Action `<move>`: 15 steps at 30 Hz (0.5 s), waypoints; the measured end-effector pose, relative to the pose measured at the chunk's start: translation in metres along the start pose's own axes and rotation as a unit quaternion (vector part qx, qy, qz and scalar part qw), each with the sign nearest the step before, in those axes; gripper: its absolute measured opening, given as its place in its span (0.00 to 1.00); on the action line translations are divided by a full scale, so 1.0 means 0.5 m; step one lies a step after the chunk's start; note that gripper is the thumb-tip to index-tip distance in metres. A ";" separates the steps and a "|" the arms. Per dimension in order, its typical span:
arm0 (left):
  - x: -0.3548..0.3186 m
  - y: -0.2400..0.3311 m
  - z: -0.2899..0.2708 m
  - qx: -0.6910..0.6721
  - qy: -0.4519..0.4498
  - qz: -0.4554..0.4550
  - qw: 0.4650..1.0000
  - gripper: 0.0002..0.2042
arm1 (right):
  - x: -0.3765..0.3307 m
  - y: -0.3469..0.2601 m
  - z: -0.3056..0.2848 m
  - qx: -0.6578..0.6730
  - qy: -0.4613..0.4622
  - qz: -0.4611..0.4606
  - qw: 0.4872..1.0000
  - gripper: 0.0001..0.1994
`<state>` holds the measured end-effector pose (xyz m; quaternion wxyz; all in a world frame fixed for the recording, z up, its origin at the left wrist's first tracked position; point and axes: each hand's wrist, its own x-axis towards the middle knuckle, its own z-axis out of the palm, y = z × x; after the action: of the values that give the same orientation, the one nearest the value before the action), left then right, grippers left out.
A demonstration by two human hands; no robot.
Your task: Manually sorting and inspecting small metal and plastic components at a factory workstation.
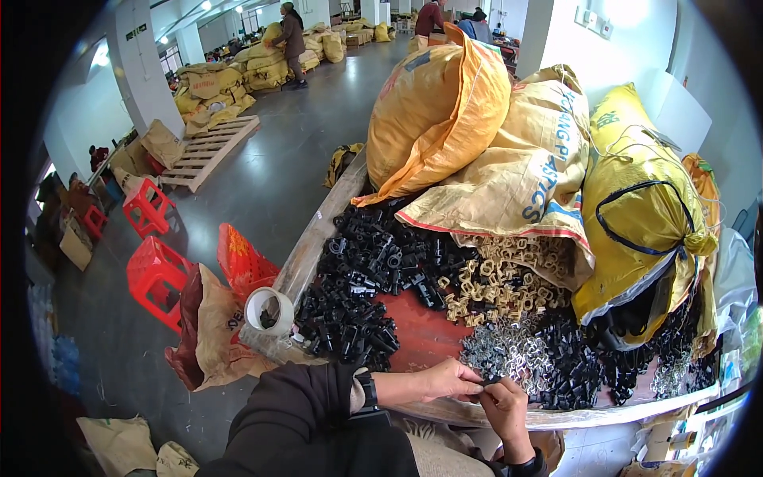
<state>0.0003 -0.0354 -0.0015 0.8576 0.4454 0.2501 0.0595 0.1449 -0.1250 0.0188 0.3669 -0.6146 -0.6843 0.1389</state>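
Note:
My left hand [445,380] and my right hand [506,407] meet at the table's near edge, fingertips pinched together. Between them is a small dark piece, mostly covered by the fingers, too small to name. Just beyond the fingers lies a heap of small silvery metal clips [517,350]. To its right is a pile of small black plastic parts [568,362]. Farther back are tan plastic rings [497,282], and at the left is a large heap of black plastic fittings [358,270]. A bare red patch of tabletop [421,330] shows between the heaps.
Stuffed orange [437,111], tan [528,159] and yellow sacks [640,207] stand along the table's back and right. A tape roll [254,312] sits on the wooden rim at left. Red stools [157,278], a pallet [208,155] and a person [292,40] are beyond.

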 end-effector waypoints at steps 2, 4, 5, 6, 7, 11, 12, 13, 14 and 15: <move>-0.006 0.001 0.003 -0.007 0.001 0.001 1.000 0.12 | -0.001 -0.007 -0.001 0.000 0.007 -0.005 1.000 0.05; -0.010 -0.001 0.004 -0.010 0.000 0.003 1.000 0.12 | -0.001 -0.014 0.000 0.006 0.017 -0.012 1.000 0.05; -0.010 -0.007 0.003 -0.020 0.007 0.001 1.000 0.11 | -0.002 -0.016 0.000 0.004 0.018 -0.014 1.000 0.05; -0.010 -0.013 0.002 -0.030 0.013 -0.002 0.999 0.10 | -0.002 -0.015 0.001 0.009 0.010 -0.011 1.000 0.05; -0.011 -0.015 0.003 -0.041 0.020 -0.005 0.999 0.09 | -0.002 -0.015 0.001 0.015 0.002 -0.008 1.000 0.05; -0.012 -0.020 0.006 -0.095 0.028 -0.010 0.995 0.09 | 0.001 -0.016 -0.001 0.032 -0.024 0.019 0.999 0.05; -0.012 -0.020 0.006 -0.096 0.029 -0.011 0.995 0.09 | 0.002 -0.015 -0.001 0.040 -0.033 0.031 0.998 0.05; -0.011 -0.019 0.005 -0.094 0.031 -0.016 0.995 0.09 | 0.004 -0.014 -0.001 0.041 -0.034 0.033 0.998 0.05; -0.009 -0.018 0.005 -0.093 0.032 -0.021 0.995 0.09 | 0.006 -0.012 -0.001 0.033 -0.035 0.031 0.998 0.05; -0.006 -0.017 0.003 -0.091 0.034 -0.027 0.995 0.09 | 0.008 -0.010 -0.001 0.026 -0.036 0.029 0.999 0.05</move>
<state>-0.0028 -0.0426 -0.0063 0.8868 0.3567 0.2843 0.0743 0.1417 -0.1224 0.0236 0.3539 -0.6193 -0.6749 0.1893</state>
